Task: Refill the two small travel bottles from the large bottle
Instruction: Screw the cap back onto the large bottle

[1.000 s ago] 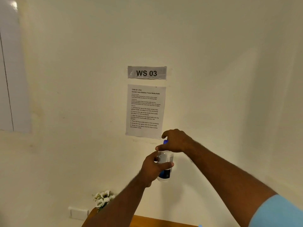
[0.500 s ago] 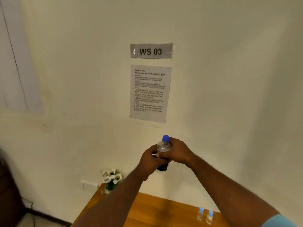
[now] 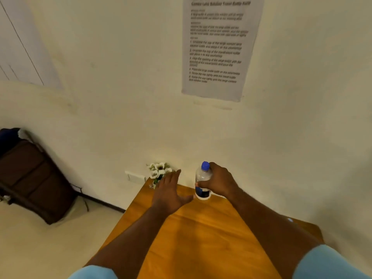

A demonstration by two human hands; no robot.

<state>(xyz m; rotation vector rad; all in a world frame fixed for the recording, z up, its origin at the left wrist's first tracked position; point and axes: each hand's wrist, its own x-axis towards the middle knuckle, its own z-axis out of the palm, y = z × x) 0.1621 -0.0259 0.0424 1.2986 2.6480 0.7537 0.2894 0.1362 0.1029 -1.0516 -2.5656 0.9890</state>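
Wall: cream, with a printed instruction sheet above a wooden table.
Large bottle: upright at the table's far edge, long axis vertical, blue cap on and pointing up.
Handling: probably light, smooth clear plastic, yielding if squeezed; best held mid-body.
Right hand: fingers wrapped around the bottle.
Left hand: beside it, fingers spread, empty.
Travel bottles: not visible.

Warm, dim indoor light washing scene evenly; soft shadows falling on wall. Motion blur smearing text on printed sheet. Wide-angle lens bending edges.
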